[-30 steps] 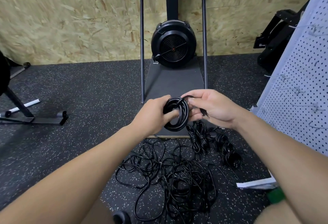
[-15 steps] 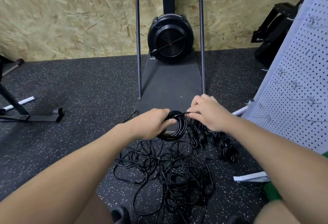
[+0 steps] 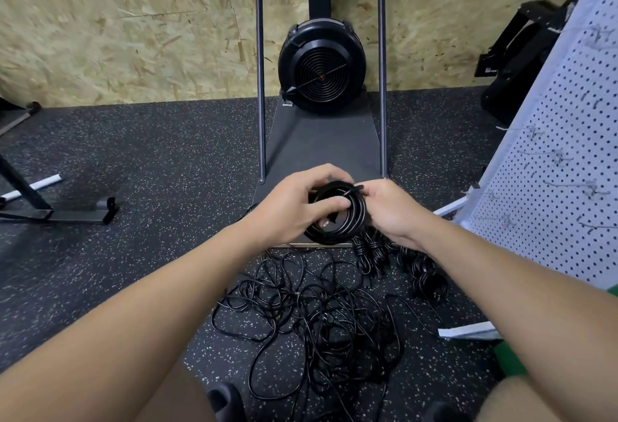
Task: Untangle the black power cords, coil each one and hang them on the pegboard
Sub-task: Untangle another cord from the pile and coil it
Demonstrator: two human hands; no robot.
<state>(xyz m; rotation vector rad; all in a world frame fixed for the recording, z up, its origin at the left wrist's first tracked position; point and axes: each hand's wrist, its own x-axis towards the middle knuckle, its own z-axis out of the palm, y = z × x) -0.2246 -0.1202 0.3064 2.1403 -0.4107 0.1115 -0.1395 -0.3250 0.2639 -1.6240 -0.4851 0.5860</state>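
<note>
Both hands grip one coiled cord (image 3: 337,217): left hand (image 3: 294,207) curled through it, right hand (image 3: 389,209) apparently pinching its end.

We hold a round coil of black power cord (image 3: 337,217) above the speckled black rubber floor (image 3: 150,161): our left hand (image 3: 294,204) grips its left side, our right hand (image 3: 389,209) pinches the loose end at the top. Below lies a tangled heap of black cords (image 3: 317,318); a white perforated pegboard (image 3: 561,167) stands to the right.
</note>
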